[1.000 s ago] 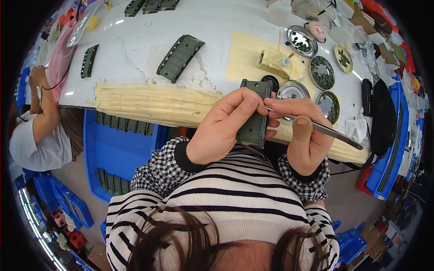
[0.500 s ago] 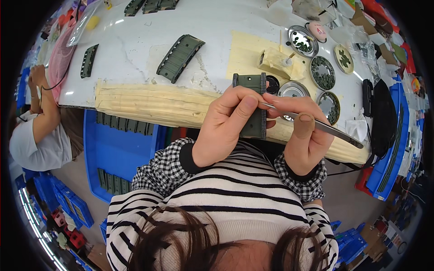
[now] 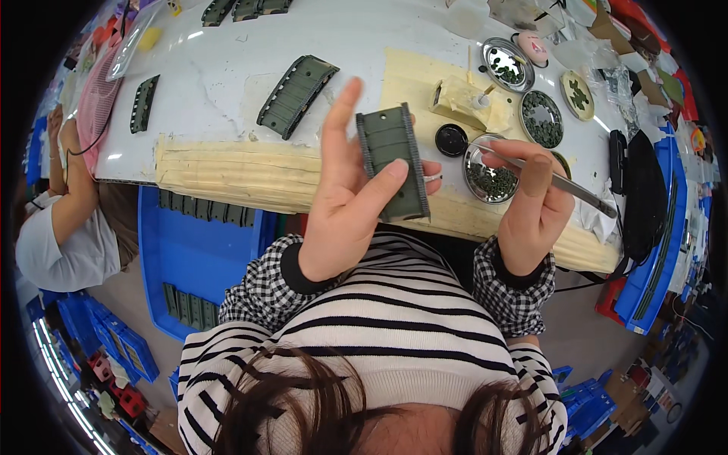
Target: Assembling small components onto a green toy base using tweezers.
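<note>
My left hand (image 3: 334, 205) is closed on a dark green curved plastic panel (image 3: 388, 136) with toothed long edges, tilted above the table's front edge. Its thumb lies across the panel's face, the index finger points up past it, and other fingertips show at the right edge. In my right hand (image 3: 531, 212) are metal tweezers (image 3: 580, 193), pinched between thumb and fingers. Their thin tip reaches over a round metal dish (image 3: 469, 180) of tiny dark green parts. Whether the tip grips anything is too small to tell. A small black round pot (image 3: 452, 140) stands beside that dish.
More dishes with green pieces, including a metal one (image 3: 523, 121) and a pale one (image 3: 566, 95), stand at the right. A tape-wrapped block (image 3: 455, 102) sits behind. Another green panel (image 3: 297, 95) lies left. Below is a blue crate (image 3: 201, 254); a co-worker's arm (image 3: 74, 163) is far left.
My left hand has moved left with the panel and tilted it. My right hand has drawn the tweezers away from the panel, rightward, to over the dish.
</note>
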The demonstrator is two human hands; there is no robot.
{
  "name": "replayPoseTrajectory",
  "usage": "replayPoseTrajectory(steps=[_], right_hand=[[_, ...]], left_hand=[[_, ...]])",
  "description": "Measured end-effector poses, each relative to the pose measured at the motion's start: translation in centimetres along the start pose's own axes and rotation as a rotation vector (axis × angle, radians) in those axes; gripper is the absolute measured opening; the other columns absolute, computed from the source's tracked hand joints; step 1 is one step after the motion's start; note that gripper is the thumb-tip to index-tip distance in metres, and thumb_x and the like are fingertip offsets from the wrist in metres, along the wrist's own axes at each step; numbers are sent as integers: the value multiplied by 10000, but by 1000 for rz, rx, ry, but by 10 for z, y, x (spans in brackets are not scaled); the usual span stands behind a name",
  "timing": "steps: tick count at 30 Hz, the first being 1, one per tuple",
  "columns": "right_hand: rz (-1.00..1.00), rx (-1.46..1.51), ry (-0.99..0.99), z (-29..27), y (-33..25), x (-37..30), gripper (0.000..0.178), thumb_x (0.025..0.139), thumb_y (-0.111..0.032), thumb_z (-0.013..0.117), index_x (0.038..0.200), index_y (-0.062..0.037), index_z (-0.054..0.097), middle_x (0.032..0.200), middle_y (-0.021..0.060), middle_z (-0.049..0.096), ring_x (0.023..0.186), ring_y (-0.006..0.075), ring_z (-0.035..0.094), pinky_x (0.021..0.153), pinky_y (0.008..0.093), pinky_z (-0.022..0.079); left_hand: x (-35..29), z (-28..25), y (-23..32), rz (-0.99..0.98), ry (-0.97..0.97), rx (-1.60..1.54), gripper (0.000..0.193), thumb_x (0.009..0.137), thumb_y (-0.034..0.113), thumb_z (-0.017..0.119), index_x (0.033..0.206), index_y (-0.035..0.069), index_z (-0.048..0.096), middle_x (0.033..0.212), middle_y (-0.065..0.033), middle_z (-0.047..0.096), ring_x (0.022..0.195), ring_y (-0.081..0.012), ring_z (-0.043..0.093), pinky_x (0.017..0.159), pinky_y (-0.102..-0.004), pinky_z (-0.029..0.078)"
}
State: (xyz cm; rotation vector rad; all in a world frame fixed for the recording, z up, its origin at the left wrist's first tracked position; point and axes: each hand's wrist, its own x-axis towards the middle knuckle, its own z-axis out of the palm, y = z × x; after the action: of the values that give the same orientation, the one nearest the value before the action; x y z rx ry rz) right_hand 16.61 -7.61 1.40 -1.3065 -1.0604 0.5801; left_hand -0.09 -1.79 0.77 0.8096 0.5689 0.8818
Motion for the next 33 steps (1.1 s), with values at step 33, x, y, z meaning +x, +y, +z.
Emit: replayPoseTrajectory(steps=[33], right_hand=[[-231,-16,-211,6,-2,-11,288,986,-179,475,964,36,666,939,170,679,830,247,625,771,325,492]], left_hand=[[9,-19,18,-313,143,-202,495,930,92,543,1387,31,363,1259,-157,548,1082,-213,608,898,-382,543]])
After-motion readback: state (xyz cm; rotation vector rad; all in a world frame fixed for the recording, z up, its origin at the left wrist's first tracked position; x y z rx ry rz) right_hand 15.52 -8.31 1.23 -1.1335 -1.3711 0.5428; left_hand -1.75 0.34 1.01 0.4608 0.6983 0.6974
